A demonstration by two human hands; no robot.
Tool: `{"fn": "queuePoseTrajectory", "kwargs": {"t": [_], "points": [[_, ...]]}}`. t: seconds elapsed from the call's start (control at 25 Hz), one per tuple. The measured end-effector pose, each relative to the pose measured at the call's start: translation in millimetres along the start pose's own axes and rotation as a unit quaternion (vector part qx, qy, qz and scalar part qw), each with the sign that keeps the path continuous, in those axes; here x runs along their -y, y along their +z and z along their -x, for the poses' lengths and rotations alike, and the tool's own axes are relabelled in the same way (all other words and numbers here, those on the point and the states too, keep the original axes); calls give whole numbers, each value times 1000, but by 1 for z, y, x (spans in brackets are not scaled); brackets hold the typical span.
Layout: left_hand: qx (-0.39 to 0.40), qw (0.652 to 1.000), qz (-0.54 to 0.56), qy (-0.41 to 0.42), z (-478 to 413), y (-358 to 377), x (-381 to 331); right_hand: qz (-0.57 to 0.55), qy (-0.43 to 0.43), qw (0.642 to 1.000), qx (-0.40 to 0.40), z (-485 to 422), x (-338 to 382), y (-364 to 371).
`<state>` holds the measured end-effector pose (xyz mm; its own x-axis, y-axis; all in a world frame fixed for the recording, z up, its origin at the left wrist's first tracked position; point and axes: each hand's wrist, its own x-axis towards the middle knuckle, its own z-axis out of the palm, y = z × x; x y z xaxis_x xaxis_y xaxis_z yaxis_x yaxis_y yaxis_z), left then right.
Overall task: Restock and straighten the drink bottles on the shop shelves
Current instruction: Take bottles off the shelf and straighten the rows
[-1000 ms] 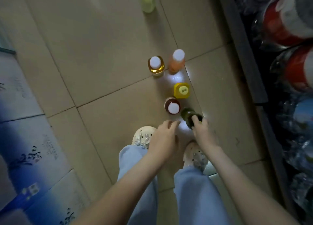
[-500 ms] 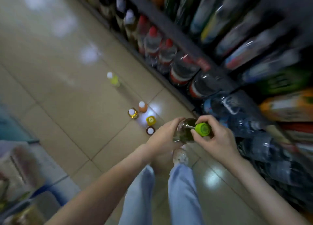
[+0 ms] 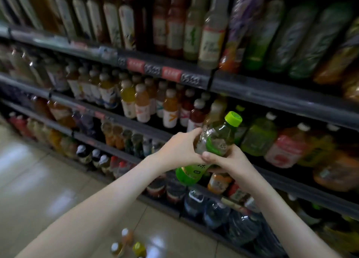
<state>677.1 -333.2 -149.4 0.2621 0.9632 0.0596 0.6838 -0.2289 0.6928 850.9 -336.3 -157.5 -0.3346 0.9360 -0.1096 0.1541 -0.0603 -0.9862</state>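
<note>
2 hands are closed around 1 green-capped tea bottle (image 3: 213, 146): the left hand (image 3: 179, 150) at its clear shoulder, the right hand (image 3: 230, 160) on the label. It is held tilted before the shelf edge (image 3: 310, 188), near matching green bottles (image 3: 258, 139). Restocking is judged under way; an upright placing beside them is called for next. 3 bottles (image 3: 127, 237) are left on the floor (image 3: 48, 180).

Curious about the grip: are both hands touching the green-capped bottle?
Touching. The head view shows the left hand and right hand both wrapped round the green-capped bottle, fingers against its body.
</note>
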Motion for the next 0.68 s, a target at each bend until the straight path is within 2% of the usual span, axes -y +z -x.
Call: {"fn": "queuePoseTrajectory", "kwargs": {"t": [0.08, 0.24, 0.36, 0.44, 0.48, 0.56, 0.64, 0.68], "points": [[10, 998, -28, 51, -12, -6, -38, 0, -37, 999, -32, 16, 22, -26], [24, 990, -14, 139, -31, -16, -90, 27, -120, 983, -135, 31, 48, -60], [36, 980, -5, 198, -50, -26, -109, 67, -193, 957, -204, 35, 66, -77], [23, 972, -31, 230, -66, -35, -112, 83, -245, 927, -272, 32, 77, -86], [-10, 967, -49, 248, -76, -40, -110, 97, -278, 905, -307, 26, 84, -91], [-146, 951, -53, 267, -98, -48, -96, 128, -342, 855, -367, 13, 98, -99], [-292, 934, -35, 203, -123, -55, -80, 167, -397, 806, -405, -3, 114, -106], [-320, 935, -22, 151, -134, -61, -74, 187, -405, 791, -418, -13, 123, -110]]}}
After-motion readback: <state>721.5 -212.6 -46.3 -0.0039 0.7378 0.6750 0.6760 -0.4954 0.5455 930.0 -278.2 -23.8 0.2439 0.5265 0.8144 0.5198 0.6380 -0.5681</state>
